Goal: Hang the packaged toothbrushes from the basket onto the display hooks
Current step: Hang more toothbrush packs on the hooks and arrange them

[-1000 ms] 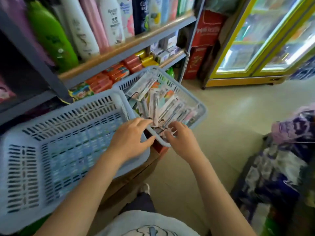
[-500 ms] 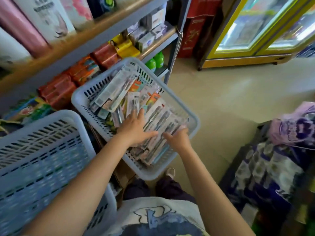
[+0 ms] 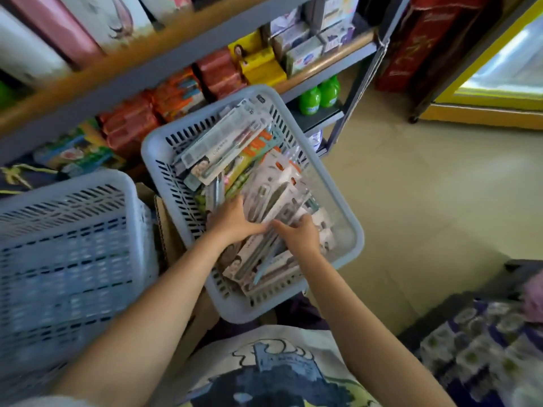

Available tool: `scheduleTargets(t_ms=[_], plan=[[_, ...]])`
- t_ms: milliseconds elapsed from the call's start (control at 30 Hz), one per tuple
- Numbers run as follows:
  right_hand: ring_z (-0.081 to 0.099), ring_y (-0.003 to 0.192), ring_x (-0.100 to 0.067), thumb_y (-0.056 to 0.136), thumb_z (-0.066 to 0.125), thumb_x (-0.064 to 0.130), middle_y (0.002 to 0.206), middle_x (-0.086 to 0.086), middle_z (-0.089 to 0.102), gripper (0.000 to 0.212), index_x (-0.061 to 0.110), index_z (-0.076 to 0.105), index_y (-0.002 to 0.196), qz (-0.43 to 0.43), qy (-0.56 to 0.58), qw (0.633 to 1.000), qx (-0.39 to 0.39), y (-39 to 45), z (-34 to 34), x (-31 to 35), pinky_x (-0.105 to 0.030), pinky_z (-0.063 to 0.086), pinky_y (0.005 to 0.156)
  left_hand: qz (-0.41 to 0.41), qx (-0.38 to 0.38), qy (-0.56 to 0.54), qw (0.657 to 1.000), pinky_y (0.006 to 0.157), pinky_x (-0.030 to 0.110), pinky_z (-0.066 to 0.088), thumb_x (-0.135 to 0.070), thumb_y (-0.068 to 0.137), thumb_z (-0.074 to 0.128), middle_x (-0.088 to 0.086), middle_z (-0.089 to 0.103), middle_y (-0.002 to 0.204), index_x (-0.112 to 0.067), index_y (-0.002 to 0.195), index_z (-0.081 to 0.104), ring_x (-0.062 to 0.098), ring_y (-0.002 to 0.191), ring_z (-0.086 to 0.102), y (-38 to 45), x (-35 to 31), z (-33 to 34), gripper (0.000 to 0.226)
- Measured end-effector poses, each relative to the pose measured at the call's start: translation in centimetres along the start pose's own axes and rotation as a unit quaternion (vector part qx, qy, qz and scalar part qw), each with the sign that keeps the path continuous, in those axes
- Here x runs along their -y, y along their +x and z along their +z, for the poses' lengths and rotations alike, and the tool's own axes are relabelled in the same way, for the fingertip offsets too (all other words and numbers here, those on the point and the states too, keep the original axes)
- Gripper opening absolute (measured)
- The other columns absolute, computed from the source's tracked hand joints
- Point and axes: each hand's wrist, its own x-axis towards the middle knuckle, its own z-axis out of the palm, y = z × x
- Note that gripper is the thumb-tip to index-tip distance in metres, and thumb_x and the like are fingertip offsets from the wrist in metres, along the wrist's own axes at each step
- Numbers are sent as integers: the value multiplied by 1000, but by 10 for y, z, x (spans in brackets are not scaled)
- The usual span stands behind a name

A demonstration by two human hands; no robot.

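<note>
A grey slotted basket (image 3: 354, 227) sits tilted in front of me, leaning against the shop shelf. It is filled with packaged toothbrushes (image 3: 223, 148), flat blister cards lying in a loose pile. Both hands are inside the basket, near its middle. My left hand (image 3: 232, 221) has its fingers curled over some packs, thumb stretched to the right. Just right of it, my right hand (image 3: 299, 235) grips the same bundle, thumb on top. The two thumbs nearly meet. No display hooks are in view.
A second grey basket (image 3: 73, 230) with nothing visible inside stands close on the left. Shelves (image 3: 182, 54) with soap boxes, bottles and packets run behind both baskets. Tiled floor (image 3: 426, 186) opens to the right; a yellow-framed fridge (image 3: 484, 95) is far right, patterned fabric (image 3: 484, 348) lower right.
Both hands moved from the toothbrush basket's near rim into the pile and closed on a bundle of packs. The view dropped, so the basket looks closer and more central.
</note>
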Motion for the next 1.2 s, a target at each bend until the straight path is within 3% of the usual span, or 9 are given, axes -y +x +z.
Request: scheduleTargets(t_ms=[133,300,400,500,700,800,967,1100,1200], plan=[[68,81,-17,81,83,42,98,-6,71,39,14,67,103,-3,21,999,45,3,2,2,-25,50,58,-26,10,4,1000,113,48,38,-74,68,76,6,34,161,-24,158,23,31,144,37,0,-3,-1,116],[72,92,-26,83,80,31,98,-7,75,28,14,73,104,1,77,992,96,7,1,11,-43,61,84,-58,63,-134,987,100,37,49,-69,51,88,-2,54,145,-25,147,44,22,130,53,-6,-3,5,114],[72,94,-28,80,82,33,100,-6,75,26,18,73,99,-1,91,989,113,10,-3,12,-49,60,87,-80,45,-202,975,88,26,43,-44,69,90,-13,51,128,-19,137,52,10,113,51,-9,-4,6,82],[73,95,-25,88,78,25,101,-3,76,11,25,71,97,-14,118,985,125,14,-8,12,-48,60,88,-91,45,-253,962,94,29,47,-42,69,90,-12,56,128,-28,124,52,13,109,56,-10,-2,8,68],[69,92,-13,94,71,22,99,7,71,16,26,66,107,-80,125,975,166,6,-13,28,-30,58,82,-93,-13,-356,930,97,40,55,-58,46,92,-5,69,120,-28,130,61,16,108,66,-25,-11,0,94],[71,96,-15,94,71,23,104,5,74,22,19,69,116,-94,140,967,190,-2,-21,40,-32,59,81,-69,-69,-427,899,85,30,55,-30,69,91,-12,71,104,-35,110,64,9,97,67,-37,-11,-9,49],[74,93,-17,92,73,21,99,5,78,14,27,71,104,-125,167,953,219,-19,-32,58,-36,60,78,-26,-85,-497,863,93,42,57,-34,48,97,-5,77,108,-32,119,68,17,98,74,-70,-14,-30,76],[74,98,-15,89,77,19,105,6,78,19,32,72,102,-206,140,935,253,-50,-35,78,-41,59,90,38,-66,-511,856,84,35,59,-14,64,87,-4,78,103,-28,118,67,14,96,74,-105,-12,-53,58],[75,91,-9,87,78,17,98,10,78,21,33,71,98,-262,114,919,270,-84,-26,95,-28,60,80,71,-70,-519,849,75,24,59,-2,79,77,-9,78,97,-31,111,66,9,92,74,-137,3,-69,44]])
